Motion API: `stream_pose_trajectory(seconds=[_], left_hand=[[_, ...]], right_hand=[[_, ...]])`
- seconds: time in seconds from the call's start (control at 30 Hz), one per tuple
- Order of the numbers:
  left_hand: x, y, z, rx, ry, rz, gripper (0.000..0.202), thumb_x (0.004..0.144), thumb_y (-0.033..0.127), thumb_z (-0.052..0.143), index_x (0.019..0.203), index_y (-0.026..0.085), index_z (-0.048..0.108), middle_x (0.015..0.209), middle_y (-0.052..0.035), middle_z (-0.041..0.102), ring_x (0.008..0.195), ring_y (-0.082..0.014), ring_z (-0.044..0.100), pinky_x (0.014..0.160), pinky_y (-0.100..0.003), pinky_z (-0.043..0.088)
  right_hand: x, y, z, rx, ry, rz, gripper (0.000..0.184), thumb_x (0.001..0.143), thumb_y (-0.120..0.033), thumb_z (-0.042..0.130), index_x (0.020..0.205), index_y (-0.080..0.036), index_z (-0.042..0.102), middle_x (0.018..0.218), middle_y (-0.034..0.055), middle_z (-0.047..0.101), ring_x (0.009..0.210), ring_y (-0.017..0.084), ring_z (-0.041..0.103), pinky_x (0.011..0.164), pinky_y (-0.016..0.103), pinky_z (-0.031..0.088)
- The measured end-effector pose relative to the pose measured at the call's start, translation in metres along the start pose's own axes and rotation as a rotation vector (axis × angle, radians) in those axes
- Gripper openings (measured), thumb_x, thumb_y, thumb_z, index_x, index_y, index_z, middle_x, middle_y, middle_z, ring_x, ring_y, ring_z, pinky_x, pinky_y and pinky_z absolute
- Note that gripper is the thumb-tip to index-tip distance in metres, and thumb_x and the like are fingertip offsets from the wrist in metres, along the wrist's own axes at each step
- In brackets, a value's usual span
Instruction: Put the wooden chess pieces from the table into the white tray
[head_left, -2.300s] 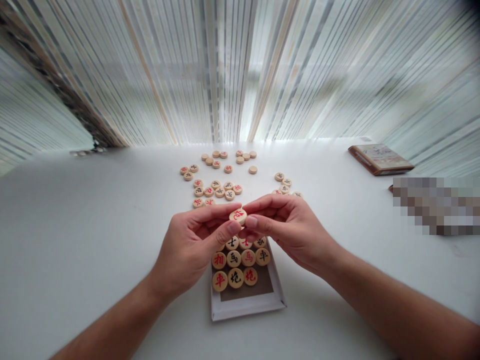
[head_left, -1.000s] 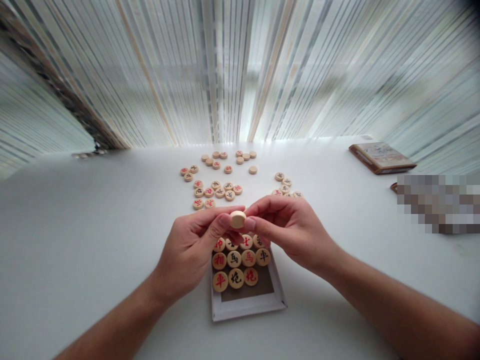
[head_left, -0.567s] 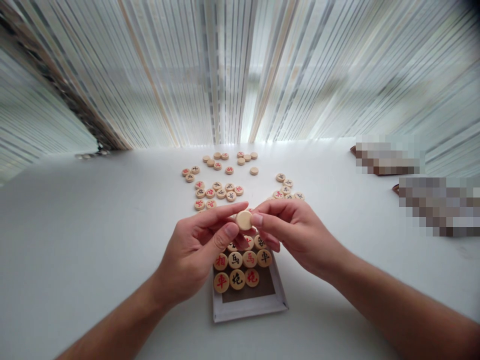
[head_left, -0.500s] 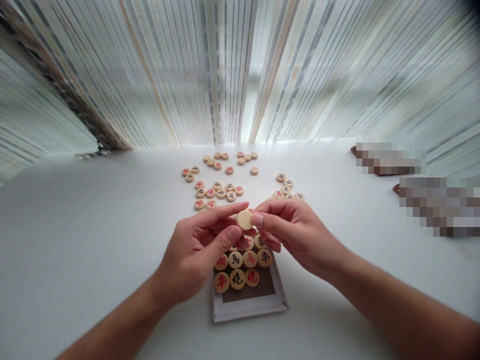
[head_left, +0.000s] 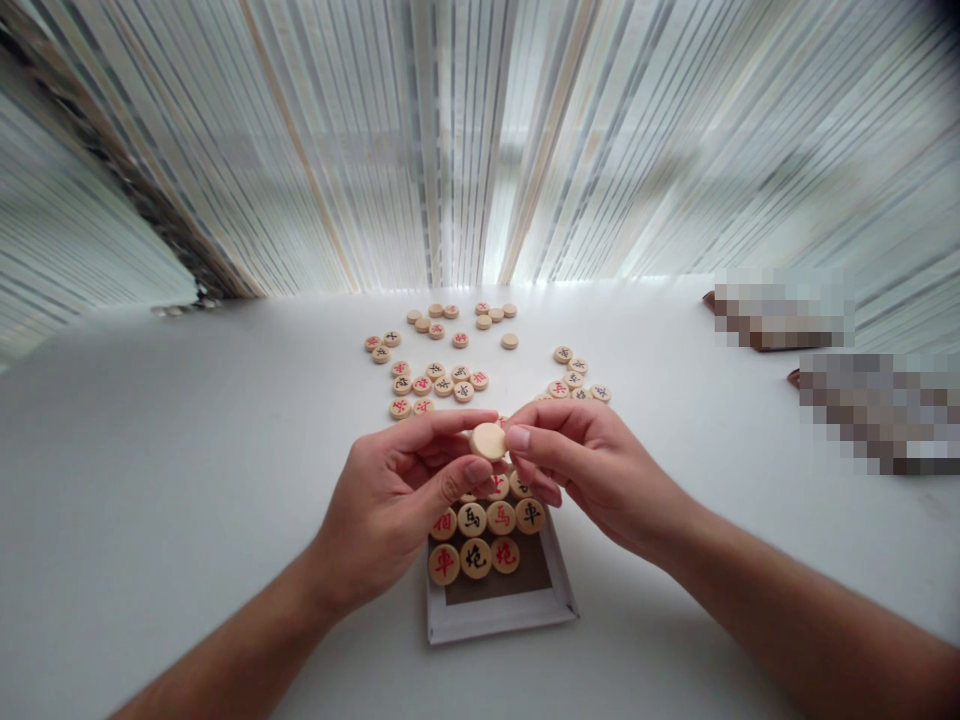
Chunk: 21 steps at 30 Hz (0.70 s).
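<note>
Between my two hands is a round wooden Chinese chess piece (head_left: 489,441), its blank side facing me. My right hand (head_left: 581,450) pinches its right edge with thumb and forefinger. My left hand (head_left: 405,500) holds it from the left, thumb below and fingers along the top. Below them stands a shallow white box (head_left: 501,622) with a brown bottom, holding rows of chess pieces with red and black characters. In its front row are a red piece (head_left: 444,564), a black piece (head_left: 475,559) and another red piece (head_left: 505,556). My hands cover the box's far part.
Many loose chess pieces (head_left: 442,386) lie beyond my hands on the white table (head_left: 225,450), some blank side up. A further group (head_left: 574,380) lies to the right. Two blurred-out objects (head_left: 780,320) lie at the far right. A striped curtain (head_left: 465,150) hangs behind.
The held chess piece has tilted slightly, its face turning more upward. Both hands stay nearly in place, and the pieces in the box look the same.
</note>
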<state>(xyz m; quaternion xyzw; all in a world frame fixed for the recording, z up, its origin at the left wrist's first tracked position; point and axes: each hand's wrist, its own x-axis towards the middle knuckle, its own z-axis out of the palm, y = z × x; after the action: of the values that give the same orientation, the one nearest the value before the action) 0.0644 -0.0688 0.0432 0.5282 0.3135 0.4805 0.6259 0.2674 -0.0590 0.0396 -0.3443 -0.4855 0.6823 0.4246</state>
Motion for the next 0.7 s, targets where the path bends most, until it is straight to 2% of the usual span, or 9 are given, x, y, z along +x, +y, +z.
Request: stream_pose_trajectory(seconds=[0.07,0.17,0.23,0.33,0.53,0.6,0.7], left_hand=[[0.0001,0.0001,0.0,0.007,0.006,0.012,0.028,0.088,0.012,0.09,0.114,0.022,0.087,0.087,-0.0011,0.088,0.079,-0.0123,0.084,0.075,-0.014,0.067],[-0.0007,-0.0009,0.0001,0.048,0.018,0.023,0.024,0.092,0.012,0.086,0.115,0.022,0.086,0.086,0.0,0.087,0.077,-0.0112,0.083,0.074,-0.012,0.066],[-0.0019,-0.0023,0.0,0.093,0.017,0.03,0.024,0.094,0.014,0.085,0.117,0.022,0.086,0.091,-0.0011,0.088,0.081,-0.0121,0.084,0.077,-0.013,0.067],[-0.0044,-0.0043,-0.001,0.191,0.0,0.052,0.026,0.095,0.018,0.084,0.121,0.021,0.085,0.1,-0.0042,0.089,0.09,-0.0159,0.085,0.082,-0.017,0.068],[-0.0073,-0.0057,-0.0035,0.377,-0.054,0.157,0.024,0.1,0.019,0.079,0.122,0.025,0.086,0.113,-0.0049,0.088,0.096,-0.017,0.084,0.088,-0.02,0.067],[-0.0073,-0.0055,-0.003,0.344,-0.068,0.139,0.026,0.1,0.02,0.079,0.124,0.025,0.086,0.113,-0.0063,0.088,0.098,-0.0195,0.085,0.088,-0.023,0.069],[-0.0064,-0.0043,-0.0007,0.197,-0.079,0.073,0.028,0.099,0.021,0.081,0.126,0.023,0.085,0.106,-0.0077,0.089,0.091,-0.0212,0.086,0.084,-0.025,0.071]], right_hand=[[-0.0003,-0.001,0.0014,0.018,-0.011,-0.009,0.026,0.085,-0.038,0.093,0.08,-0.016,0.079,0.06,-0.0038,0.06,0.052,0.007,0.046,0.051,0.02,0.036],[-0.0004,-0.0027,0.0046,0.049,-0.021,-0.004,0.031,0.073,-0.033,0.102,0.081,-0.016,0.078,0.064,-0.0035,0.063,0.053,0.007,0.049,0.05,0.02,0.037],[-0.0006,-0.0028,0.0062,0.047,-0.011,0.02,0.037,0.066,-0.033,0.106,0.08,-0.016,0.076,0.066,-0.0023,0.066,0.056,0.009,0.053,0.051,0.02,0.04],[-0.0013,-0.0013,0.0065,0.0,0.021,0.047,0.042,0.063,-0.036,0.108,0.079,-0.016,0.074,0.067,-0.0005,0.068,0.059,0.011,0.056,0.051,0.021,0.043],[-0.0028,-0.0013,0.0054,-0.036,0.023,0.032,0.044,0.067,-0.036,0.106,0.07,-0.016,0.066,0.057,-0.0043,0.059,0.051,0.007,0.047,0.044,0.018,0.033],[-0.0028,-0.0022,0.0052,-0.047,0.018,0.028,0.043,0.072,-0.039,0.103,0.068,-0.016,0.067,0.056,-0.004,0.059,0.049,0.006,0.044,0.043,0.017,0.03],[-0.0029,-0.0024,0.0045,-0.019,-0.011,0.029,0.041,0.081,-0.043,0.097,0.07,-0.016,0.069,0.058,-0.0022,0.061,0.048,0.007,0.047,0.043,0.018,0.033]])
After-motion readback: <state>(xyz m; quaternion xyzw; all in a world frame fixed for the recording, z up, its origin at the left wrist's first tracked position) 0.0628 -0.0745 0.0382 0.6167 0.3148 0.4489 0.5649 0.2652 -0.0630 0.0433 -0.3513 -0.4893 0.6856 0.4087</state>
